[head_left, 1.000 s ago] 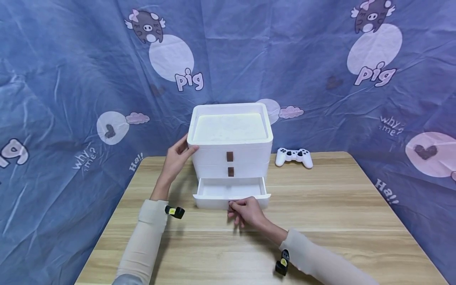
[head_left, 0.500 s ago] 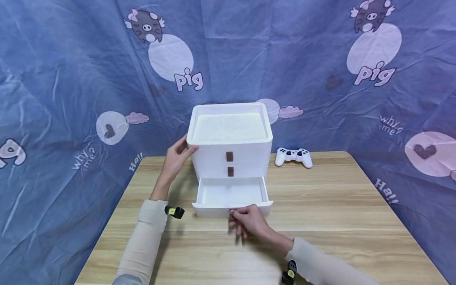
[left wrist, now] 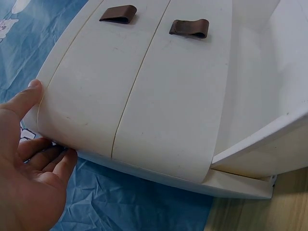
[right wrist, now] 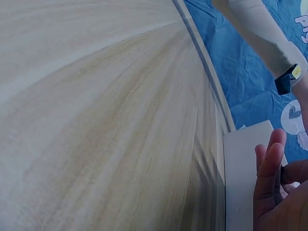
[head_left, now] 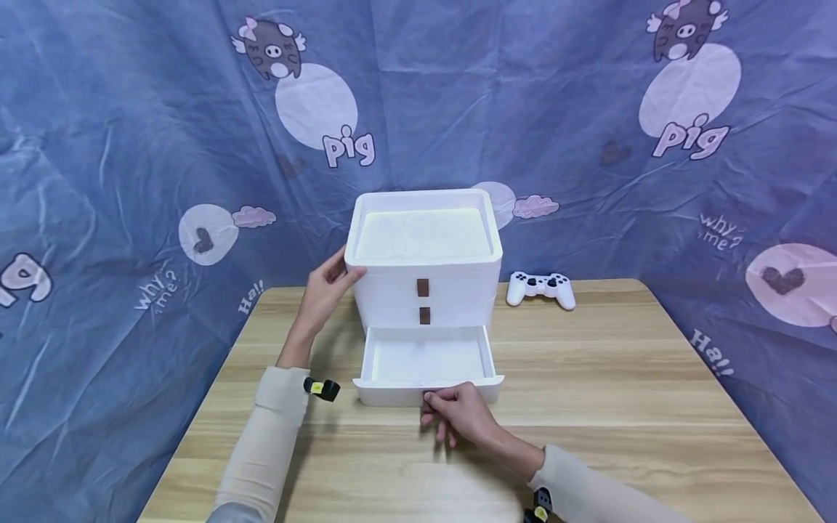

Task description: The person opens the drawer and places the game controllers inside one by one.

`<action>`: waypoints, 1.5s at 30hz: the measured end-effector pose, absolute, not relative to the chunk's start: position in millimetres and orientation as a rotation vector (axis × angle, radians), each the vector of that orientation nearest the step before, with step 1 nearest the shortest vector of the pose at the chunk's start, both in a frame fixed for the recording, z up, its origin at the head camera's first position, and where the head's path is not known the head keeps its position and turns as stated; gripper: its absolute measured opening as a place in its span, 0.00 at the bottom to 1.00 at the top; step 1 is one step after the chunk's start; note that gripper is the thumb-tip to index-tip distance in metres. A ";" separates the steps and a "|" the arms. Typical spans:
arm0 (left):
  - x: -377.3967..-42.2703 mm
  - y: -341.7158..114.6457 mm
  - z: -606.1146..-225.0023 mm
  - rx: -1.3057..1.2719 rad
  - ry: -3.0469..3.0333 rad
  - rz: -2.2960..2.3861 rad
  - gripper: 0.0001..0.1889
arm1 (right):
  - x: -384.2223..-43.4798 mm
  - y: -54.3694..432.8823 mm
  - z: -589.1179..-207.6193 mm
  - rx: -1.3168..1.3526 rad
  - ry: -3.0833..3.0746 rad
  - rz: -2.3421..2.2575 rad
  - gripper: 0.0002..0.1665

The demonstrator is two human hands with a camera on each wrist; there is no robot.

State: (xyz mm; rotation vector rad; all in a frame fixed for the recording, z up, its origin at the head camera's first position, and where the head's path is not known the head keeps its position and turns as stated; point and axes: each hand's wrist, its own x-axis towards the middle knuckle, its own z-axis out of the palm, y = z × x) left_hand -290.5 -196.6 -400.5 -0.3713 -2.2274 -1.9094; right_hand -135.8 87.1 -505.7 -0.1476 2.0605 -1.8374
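A white desktop drawer cabinet with a shallow tray top stands at the back of the wooden table. Its bottom drawer is pulled well out, and nothing lies inside. My right hand pinches the middle of that drawer's front between thumb and index finger; the pull tab there is hidden, and the other fingers hang loose below. At the cabinet's upper left front corner, my left hand holds on. Its thumb lies on the front edge and its fingers on the side. Two brown pull tabs mark the upper drawers, both closed.
A white game controller lies right of the cabinet, near the table's back edge. Behind and at both sides hangs a blue printed cloth. The wooden table extends in front and to both sides.
My right hand has drawn the bottom drawer farther out toward me, and more of its inside shows. The left hand keeps its place on the cabinet corner.
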 end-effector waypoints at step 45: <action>-290.4 -198.2 -404.0 -0.373 -2.219 -1.912 0.39 | -252.4 251.7 -385.5 -0.523 2.899 -0.957 0.10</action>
